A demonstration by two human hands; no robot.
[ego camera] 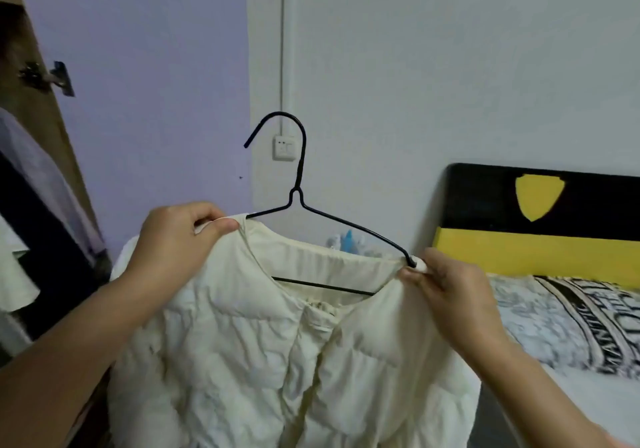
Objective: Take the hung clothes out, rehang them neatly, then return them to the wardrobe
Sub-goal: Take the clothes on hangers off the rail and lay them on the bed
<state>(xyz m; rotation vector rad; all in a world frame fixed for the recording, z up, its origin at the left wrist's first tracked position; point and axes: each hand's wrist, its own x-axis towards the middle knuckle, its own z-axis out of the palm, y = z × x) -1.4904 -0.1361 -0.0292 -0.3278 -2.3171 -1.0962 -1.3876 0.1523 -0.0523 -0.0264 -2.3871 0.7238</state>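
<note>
A cream quilted jacket [263, 343] hangs in front of me on a black wire hanger [301, 184], whose hook points up and to the left. The hanger's lower bar shows inside the open neckline. My left hand [173, 239] pinches the jacket's left shoulder at the collar edge, over the hanger's left end. My right hand [450, 295] pinches the right shoulder fabric together with the hanger's white-tipped right end. The jacket's lower part runs out of the frame.
The open wardrobe [38, 156] stands at the left, with a hinge on its door and dark and pale clothes hanging inside. A bed with patterned bedding [568, 323] and a black and yellow headboard [540, 212] is at the right. A wall socket [284, 148] sits behind the hanger.
</note>
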